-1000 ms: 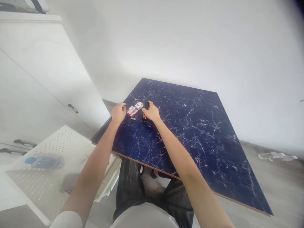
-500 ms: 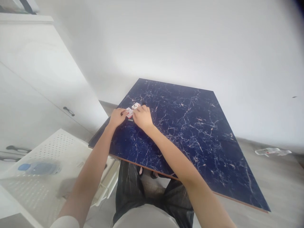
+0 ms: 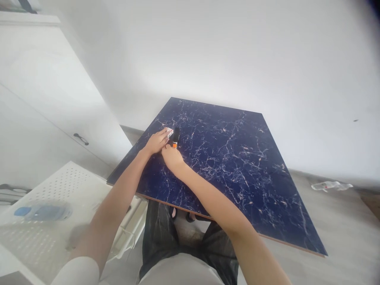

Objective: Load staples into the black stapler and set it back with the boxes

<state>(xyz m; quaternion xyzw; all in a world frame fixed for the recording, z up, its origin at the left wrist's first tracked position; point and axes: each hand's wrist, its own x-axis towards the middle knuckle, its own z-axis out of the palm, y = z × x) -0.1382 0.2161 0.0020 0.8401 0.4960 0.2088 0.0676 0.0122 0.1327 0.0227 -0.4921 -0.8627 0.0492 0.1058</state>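
A small white box with red print [image 3: 170, 132] sits on the dark blue marble-patterned tabletop [image 3: 231, 166], partly covered by fingers. My left hand [image 3: 157, 141] reaches over it, palm down, with stretched fingers and fingertips at its near left side. Just to the right lies a black cylindrical item with an orange band [image 3: 176, 137]; its exact kind is unclear. My right hand [image 3: 173, 156] is at that item's near end, its fingers curled inward beside the left hand. What those fingers hold, if anything, is hidden.
To the left, a white perforated surface [image 3: 63, 182] carries a clear plastic bottle with a blue cap [image 3: 47, 211]. White cabinets [image 3: 44, 99] stand behind it. A crumpled clear plastic bottle [image 3: 331, 186] lies on the floor at right, by the white wall [image 3: 213, 55].
My left hand has moved right and forward over the farther box. My right hand has drawn back toward me, uncovering the black item. The nearer white-and-red box is now out of sight.
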